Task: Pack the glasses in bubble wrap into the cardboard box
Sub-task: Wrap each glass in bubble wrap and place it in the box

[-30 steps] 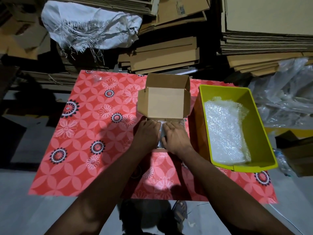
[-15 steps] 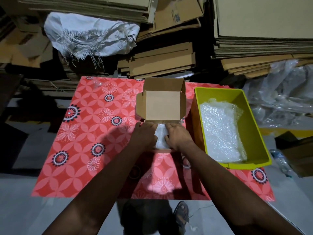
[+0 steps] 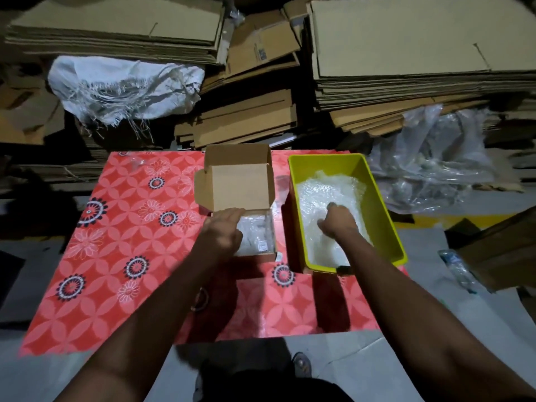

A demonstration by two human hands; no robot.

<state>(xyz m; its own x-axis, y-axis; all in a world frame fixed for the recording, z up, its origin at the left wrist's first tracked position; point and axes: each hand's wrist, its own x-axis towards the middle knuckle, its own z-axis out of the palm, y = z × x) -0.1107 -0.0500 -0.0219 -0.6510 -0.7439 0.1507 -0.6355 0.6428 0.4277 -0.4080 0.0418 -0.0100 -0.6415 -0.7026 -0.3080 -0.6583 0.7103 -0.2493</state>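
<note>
Head view: cardboard box [image 3: 240,195] holds one wrapped bundle [image 3: 256,236] under the left hand [image 3: 223,232]'s flat fingers; right hand [image 3: 339,220] apparently grips bubble wrap [image 3: 327,192] in the yellow bin [image 3: 380,204].

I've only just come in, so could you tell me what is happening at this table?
A person is packing bubble-wrapped items into a small open brown cardboard box on a red flowered tablecloth. The left hand rests over the wrapped bundle already inside it. The right hand reaches into the yellow plastic bin, on the bubble wrap there.
</note>
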